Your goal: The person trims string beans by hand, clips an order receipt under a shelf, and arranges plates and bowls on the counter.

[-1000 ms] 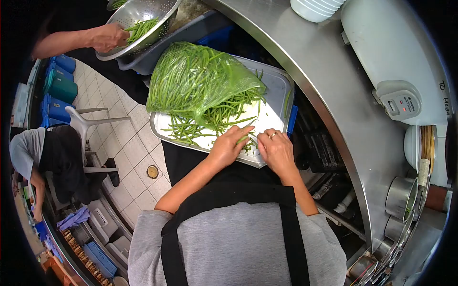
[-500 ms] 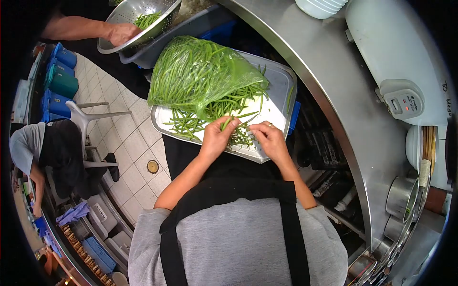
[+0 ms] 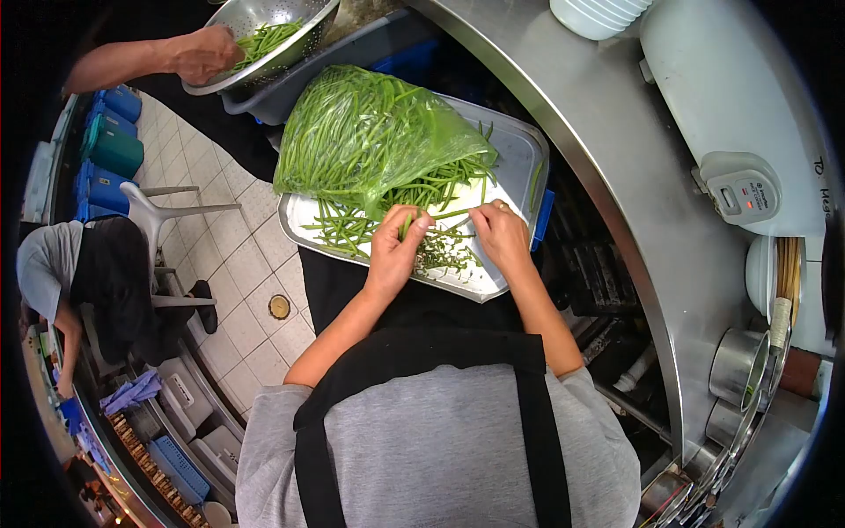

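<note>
1. A curved steel desk (image 3: 607, 132) runs down the right side, carrying a large white rice cooker (image 3: 731, 88) and a stack of white bowls (image 3: 600, 16).
2. A metal tray (image 3: 515, 145) lies in front of the person, beside the desk's edge.
3. On the tray rests a clear plastic bag (image 3: 370, 132) packed with green beans, its mouth facing the person.
4. Beyond the bag, at upper left, is a perforated colander (image 3: 257, 16) with beans inside; another person's hand (image 3: 207, 53) reaches over its rim.
5. The left hand (image 3: 395, 251) is closed around a few green beans (image 3: 406, 227), thumb pressed against them, above the tray's near part.
6. The right hand (image 3: 503, 236), just beside it, is narrowed to a pinch at a bean's far end.
7. That single bean (image 3: 453, 214) spans the gap between both hands.
8. Small green clippings (image 3: 440, 255) lie scattered on the tray below.
</note>
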The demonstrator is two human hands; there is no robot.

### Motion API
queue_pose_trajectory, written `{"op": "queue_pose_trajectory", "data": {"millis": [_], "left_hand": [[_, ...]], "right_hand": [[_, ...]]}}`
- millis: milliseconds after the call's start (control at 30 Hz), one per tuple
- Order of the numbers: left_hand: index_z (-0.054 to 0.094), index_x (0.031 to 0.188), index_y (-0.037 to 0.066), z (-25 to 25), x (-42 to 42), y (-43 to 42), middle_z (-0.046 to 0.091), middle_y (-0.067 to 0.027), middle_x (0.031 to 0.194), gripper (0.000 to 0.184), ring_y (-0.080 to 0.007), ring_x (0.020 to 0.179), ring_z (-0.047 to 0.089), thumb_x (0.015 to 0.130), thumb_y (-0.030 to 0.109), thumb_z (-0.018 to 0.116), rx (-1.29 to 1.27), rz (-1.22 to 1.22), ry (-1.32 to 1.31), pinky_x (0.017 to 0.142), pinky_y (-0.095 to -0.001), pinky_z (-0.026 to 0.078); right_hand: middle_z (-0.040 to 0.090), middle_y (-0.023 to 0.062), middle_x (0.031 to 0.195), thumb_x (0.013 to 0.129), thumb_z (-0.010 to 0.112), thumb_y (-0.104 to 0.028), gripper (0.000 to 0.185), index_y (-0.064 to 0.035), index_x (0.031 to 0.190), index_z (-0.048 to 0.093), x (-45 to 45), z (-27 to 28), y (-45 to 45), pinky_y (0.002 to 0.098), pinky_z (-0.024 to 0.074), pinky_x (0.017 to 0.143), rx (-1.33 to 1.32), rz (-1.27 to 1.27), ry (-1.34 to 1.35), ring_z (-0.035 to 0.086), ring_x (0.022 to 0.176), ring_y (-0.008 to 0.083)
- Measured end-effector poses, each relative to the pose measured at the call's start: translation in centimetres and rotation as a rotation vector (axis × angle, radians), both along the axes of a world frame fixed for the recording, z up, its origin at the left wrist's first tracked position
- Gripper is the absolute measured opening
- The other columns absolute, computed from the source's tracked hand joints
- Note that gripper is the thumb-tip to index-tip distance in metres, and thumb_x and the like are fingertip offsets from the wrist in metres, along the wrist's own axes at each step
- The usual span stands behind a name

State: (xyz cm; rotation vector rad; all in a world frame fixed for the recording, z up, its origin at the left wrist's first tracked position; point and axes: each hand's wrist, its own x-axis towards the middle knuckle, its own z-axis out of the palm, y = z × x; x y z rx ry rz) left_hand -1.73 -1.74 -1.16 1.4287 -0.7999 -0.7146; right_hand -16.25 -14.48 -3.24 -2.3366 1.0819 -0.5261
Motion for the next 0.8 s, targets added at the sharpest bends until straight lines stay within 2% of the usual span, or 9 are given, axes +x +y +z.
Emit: {"op": "queue_pose_trajectory", "data": {"millis": [67,167,200,300,333,367,433,633,800], "left_hand": [[0.057,0.087,0.000,0.0,0.7,0.3,0.054,-0.0001,0.072,0.014,-0.0070,0.068,0.048,0.089,0.014,0.060,0.142,-0.026,0.195,0.064,-0.0215,0.040],[0.058,0.088,0.001,-1.1,0.2,0.1,0.054,0.0016,0.072,0.013,-0.0050,0.067,0.047,0.089,0.013,0.060,0.070,0.046,0.079,0.061,-0.0211,0.040],[0.061,0.095,0.001,-1.4,0.3,0.4,0.060,-0.0032,0.073,0.012,-0.0114,0.065,0.055,0.087,0.011,0.062,0.159,0.013,-0.074,0.060,-0.0255,0.044],[0.064,0.102,0.005,-3.0,0.2,0.6,0.065,-0.0106,0.080,0.020,-0.0253,0.069,0.062,0.083,0.009,0.064,0.127,-0.114,-0.416,0.064,-0.0321,0.048],[0.066,0.105,0.009,-2.0,0.2,0.6,0.063,-0.0144,0.086,0.026,-0.0351,0.077,0.061,0.079,0.009,0.066,0.180,-0.203,-0.463,0.068,-0.0380,0.049],[0.066,0.104,0.008,-1.7,-0.1,0.6,0.063,-0.0140,0.085,0.026,-0.0348,0.076,0.061,0.079,0.009,0.066,0.194,-0.247,-0.505,0.068,-0.0386,0.049],[0.066,0.103,0.007,-1.4,-0.7,0.5,0.062,-0.0132,0.085,0.025,-0.0343,0.075,0.061,0.078,0.009,0.067,0.222,-0.337,-0.590,0.067,-0.0396,0.049],[0.066,0.097,0.005,-0.8,-1.1,0.3,0.060,-0.0145,0.085,0.021,-0.0350,0.076,0.061,0.078,0.010,0.067,0.231,-0.337,-0.594,0.066,-0.0418,0.048],[0.066,0.094,0.002,-1.5,-1.0,0.4,0.061,-0.0163,0.082,0.018,-0.0356,0.075,0.061,0.079,0.011,0.067,0.186,-0.282,-0.607,0.065,-0.0418,0.048]], "right_hand": [[0.060,0.0121,0.084,0.078,0.062,-0.015,0.010,-0.0047,0.078,0.063,0.6,-0.9,-0.8,0.0411,0.0477,0.072,-0.199,0.075,0.068,0.060,0.076,0.0291],[0.059,0.0127,0.084,0.077,0.060,-0.012,0.008,-0.0045,0.078,0.062,0.9,-2.5,-1.5,0.0416,0.0468,0.074,-0.291,0.186,0.099,0.060,0.079,0.0296],[0.059,0.0131,0.081,0.077,0.059,-0.010,0.006,-0.0038,0.078,0.060,0.7,-2.0,-1.4,0.0417,0.0467,0.074,-0.305,0.243,0.134,0.060,0.079,0.0307],[0.060,0.0133,0.078,0.077,0.059,-0.009,0.005,-0.0033,0.078,0.058,0.1,1.1,1.0,0.0420,0.0463,0.074,-0.166,0.275,0.206,0.060,0.078,0.0312],[0.061,0.0147,0.075,0.077,0.059,-0.009,0.006,-0.0033,0.077,0.056,-0.3,2.0,1.7,0.0412,0.0467,0.071,-0.039,0.293,0.205,0.061,0.074,0.0318],[0.062,0.0158,0.072,0.080,0.060,-0.012,0.009,-0.0037,0.084,0.058,-0.8,1.8,2.3,0.0405,0.0480,0.064,-0.016,0.265,0.154,0.062,0.067,0.0317],[0.063,0.0146,0.075,0.081,0.060,-0.012,0.009,-0.0028,0.081,0.059,-1.5,3.7,3.5,0.0424,0.0484,0.066,0.145,0.230,0.034,0.062,0.072,0.0319],[0.062,0.0150,0.078,0.082,0.059,-0.010,0.008,-0.0029,0.086,0.062,-2.9,5.3,3.3,0.0418,0.0483,0.068,0.073,0.215,-0.034,0.062,0.071,0.0320],[0.062,0.0153,0.078,0.082,0.059,-0.009,0.008,-0.0032,0.087,0.062,-2.1,4.4,3.3,0.0412,0.0485,0.065,-0.110,0.246,-0.036,0.061,0.068,0.0329]]}}
